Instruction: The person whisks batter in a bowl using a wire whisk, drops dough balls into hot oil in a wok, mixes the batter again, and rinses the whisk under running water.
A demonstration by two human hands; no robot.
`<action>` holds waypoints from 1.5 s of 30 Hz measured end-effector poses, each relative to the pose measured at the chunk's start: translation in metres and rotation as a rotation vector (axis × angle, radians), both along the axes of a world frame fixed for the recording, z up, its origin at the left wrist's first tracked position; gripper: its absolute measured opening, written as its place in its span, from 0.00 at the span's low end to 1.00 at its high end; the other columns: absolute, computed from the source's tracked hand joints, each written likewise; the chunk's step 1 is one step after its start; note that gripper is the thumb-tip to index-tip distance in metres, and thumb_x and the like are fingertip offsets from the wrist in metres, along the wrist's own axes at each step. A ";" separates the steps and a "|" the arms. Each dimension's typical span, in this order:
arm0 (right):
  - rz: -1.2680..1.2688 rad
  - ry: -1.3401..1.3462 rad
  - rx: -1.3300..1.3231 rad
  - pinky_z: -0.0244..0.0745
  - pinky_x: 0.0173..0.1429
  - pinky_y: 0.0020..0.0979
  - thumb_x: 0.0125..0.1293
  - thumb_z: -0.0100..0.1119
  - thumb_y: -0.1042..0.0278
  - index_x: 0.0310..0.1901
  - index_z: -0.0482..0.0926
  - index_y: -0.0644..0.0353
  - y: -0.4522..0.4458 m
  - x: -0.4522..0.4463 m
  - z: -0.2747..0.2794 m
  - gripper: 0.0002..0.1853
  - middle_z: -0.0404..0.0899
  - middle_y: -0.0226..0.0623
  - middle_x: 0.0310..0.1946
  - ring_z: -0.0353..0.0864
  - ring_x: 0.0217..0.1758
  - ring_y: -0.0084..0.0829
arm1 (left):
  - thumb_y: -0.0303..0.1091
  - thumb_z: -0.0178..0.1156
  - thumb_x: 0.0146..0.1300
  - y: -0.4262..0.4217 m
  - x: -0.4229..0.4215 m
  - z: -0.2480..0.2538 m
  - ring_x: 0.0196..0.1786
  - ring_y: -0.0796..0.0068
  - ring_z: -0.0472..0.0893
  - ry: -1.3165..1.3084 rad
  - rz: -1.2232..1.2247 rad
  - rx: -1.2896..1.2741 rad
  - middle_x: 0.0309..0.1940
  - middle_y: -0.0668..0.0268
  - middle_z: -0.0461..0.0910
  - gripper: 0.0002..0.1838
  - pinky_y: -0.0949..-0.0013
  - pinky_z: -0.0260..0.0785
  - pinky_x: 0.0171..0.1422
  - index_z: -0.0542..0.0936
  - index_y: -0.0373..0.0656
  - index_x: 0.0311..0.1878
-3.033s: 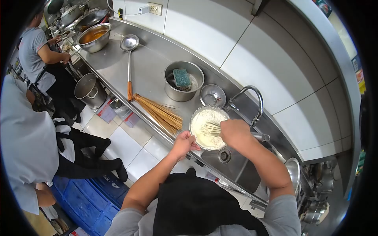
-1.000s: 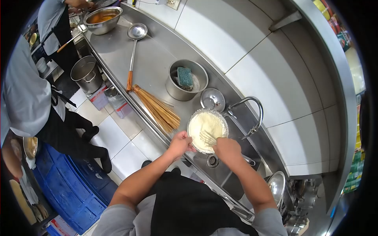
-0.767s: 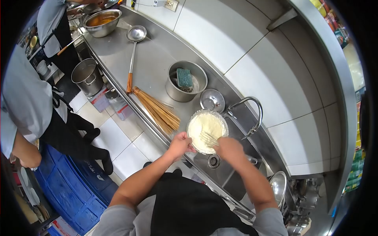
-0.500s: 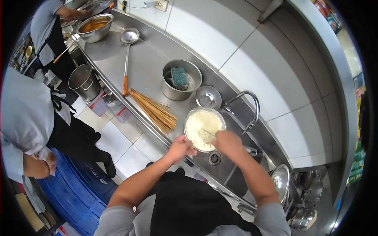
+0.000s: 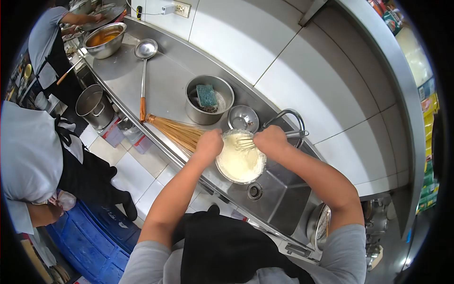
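A bowl [image 5: 218, 171] of pale yellow batter [image 5: 240, 163] is held over the steel sink. My left hand [image 5: 210, 143] is closed on its far left rim. At the far right rim my right hand [image 5: 270, 141] grips a whisk [image 5: 244, 143], whose wires rest at the batter's far edge. The whisk's handle end sticks out beyond my fist, close to the curved faucet [image 5: 301, 124]. Just behind the bowl sits a small metal bowl [image 5: 243, 119]. A bundle of thin sticks [image 5: 177, 133] lies by my left hand.
A steel pot [image 5: 209, 116] with a green scouring pad [image 5: 206, 95] stands on the counter. Further left are a long ladle [image 5: 144, 78] and a steel bowl [image 5: 106, 46] of orange liquid. A co-worker [image 5: 30, 156] stands at left near a blue bin [image 5: 90, 239]; another works farther back.
My left hand has shifted from the bowl's near side to its far left rim. My right hand has moved away from me, bringing the whisk from the middle to the far edge.
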State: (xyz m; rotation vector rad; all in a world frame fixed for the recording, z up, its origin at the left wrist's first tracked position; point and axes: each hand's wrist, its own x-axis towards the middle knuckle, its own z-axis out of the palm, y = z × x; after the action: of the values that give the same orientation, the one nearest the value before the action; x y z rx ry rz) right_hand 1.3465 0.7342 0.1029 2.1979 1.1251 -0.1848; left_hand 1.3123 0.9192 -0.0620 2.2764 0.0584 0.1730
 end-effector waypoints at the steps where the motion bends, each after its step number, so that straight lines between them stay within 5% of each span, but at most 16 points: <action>1: -0.015 0.012 -0.034 0.82 0.35 0.37 0.52 0.61 0.72 0.30 0.87 0.55 0.000 0.002 -0.002 0.06 0.87 0.36 0.28 0.88 0.34 0.38 | 0.29 0.50 0.63 0.001 0.005 0.001 0.43 0.41 0.81 -0.026 -0.039 -0.028 0.36 0.42 0.82 0.12 0.47 0.72 0.51 0.80 0.34 0.44; 12: -0.330 0.117 -0.099 0.83 0.39 0.39 0.55 0.61 0.76 0.39 0.87 0.58 -0.013 -0.022 0.017 0.10 0.87 0.41 0.38 0.88 0.43 0.40 | 0.32 0.58 0.57 0.008 -0.004 0.004 0.43 0.40 0.80 0.055 -0.152 -0.162 0.34 0.40 0.81 0.12 0.49 0.73 0.51 0.78 0.30 0.38; 14: -0.389 0.135 -0.099 0.83 0.40 0.40 0.56 0.61 0.77 0.39 0.87 0.60 -0.021 -0.027 0.018 0.10 0.87 0.42 0.38 0.88 0.43 0.41 | 0.31 0.59 0.58 0.002 -0.009 -0.009 0.26 0.53 0.82 0.024 -0.048 -0.220 0.24 0.47 0.78 0.10 0.56 0.74 0.34 0.73 0.32 0.35; 17: -0.505 0.159 0.005 0.83 0.41 0.41 0.55 0.60 0.77 0.39 0.86 0.61 -0.039 -0.035 0.010 0.10 0.86 0.45 0.38 0.88 0.43 0.44 | 0.30 0.58 0.59 -0.002 -0.020 0.001 0.19 0.59 0.80 0.150 -0.024 -0.339 0.21 0.50 0.76 0.10 0.58 0.73 0.26 0.70 0.33 0.34; 19: -0.574 0.151 0.070 0.82 0.44 0.46 0.63 0.60 0.63 0.37 0.85 0.63 -0.049 -0.041 0.001 0.12 0.85 0.48 0.35 0.87 0.40 0.48 | 0.31 0.58 0.60 -0.003 -0.028 0.017 0.20 0.56 0.81 0.206 -0.010 -0.394 0.24 0.46 0.78 0.12 0.57 0.75 0.27 0.71 0.29 0.36; 22: -0.645 0.194 0.155 0.81 0.44 0.46 0.64 0.61 0.57 0.37 0.84 0.64 -0.058 -0.052 -0.001 0.16 0.85 0.48 0.35 0.86 0.40 0.49 | 0.31 0.57 0.60 -0.007 -0.036 0.023 0.21 0.53 0.83 0.275 0.027 -0.477 0.26 0.43 0.80 0.14 0.57 0.76 0.27 0.72 0.25 0.37; 33: -0.864 0.409 0.372 0.77 0.50 0.47 0.62 0.62 0.54 0.40 0.83 0.65 -0.055 -0.094 -0.024 0.19 0.84 0.52 0.38 0.84 0.45 0.50 | 0.31 0.57 0.64 -0.017 -0.061 0.003 0.19 0.57 0.82 0.211 0.091 -0.484 0.27 0.46 0.79 0.13 0.60 0.76 0.23 0.70 0.29 0.40; 36: -0.774 0.415 0.482 0.77 0.49 0.48 0.61 0.61 0.50 0.39 0.84 0.62 -0.055 -0.090 -0.048 0.20 0.83 0.54 0.37 0.83 0.44 0.52 | 0.29 0.55 0.69 -0.022 -0.067 -0.012 0.20 0.59 0.84 0.374 0.080 -0.841 0.26 0.49 0.79 0.13 0.62 0.76 0.18 0.66 0.28 0.44; 40: -0.816 0.263 0.494 0.77 0.48 0.48 0.58 0.63 0.52 0.38 0.84 0.65 -0.040 -0.073 -0.058 0.20 0.83 0.55 0.36 0.84 0.44 0.50 | 0.30 0.53 0.69 -0.021 -0.087 0.015 0.20 0.62 0.82 0.537 -0.005 -0.965 0.20 0.54 0.78 0.14 0.60 0.77 0.19 0.68 0.27 0.49; 43: -0.612 0.154 0.460 0.77 0.49 0.47 0.57 0.65 0.52 0.38 0.84 0.64 -0.031 -0.077 -0.049 0.20 0.84 0.54 0.36 0.85 0.43 0.49 | 0.31 0.52 0.68 -0.016 -0.083 0.011 0.18 0.65 0.80 0.576 -0.029 -0.987 0.20 0.58 0.76 0.11 0.60 0.78 0.19 0.69 0.32 0.46; 45: -0.798 0.370 0.481 0.78 0.50 0.47 0.58 0.65 0.52 0.38 0.84 0.63 -0.037 -0.060 -0.043 0.20 0.84 0.54 0.37 0.85 0.44 0.50 | 0.30 0.51 0.67 -0.016 -0.085 0.014 0.19 0.67 0.80 0.495 0.086 -0.957 0.21 0.59 0.75 0.08 0.63 0.78 0.19 0.67 0.34 0.43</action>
State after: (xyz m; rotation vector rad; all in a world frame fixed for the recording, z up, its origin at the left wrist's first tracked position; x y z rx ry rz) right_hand 1.2862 0.6976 0.0603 3.0443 0.4114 -0.7485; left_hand 1.2273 0.9037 -0.0483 1.3127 0.4058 -0.3220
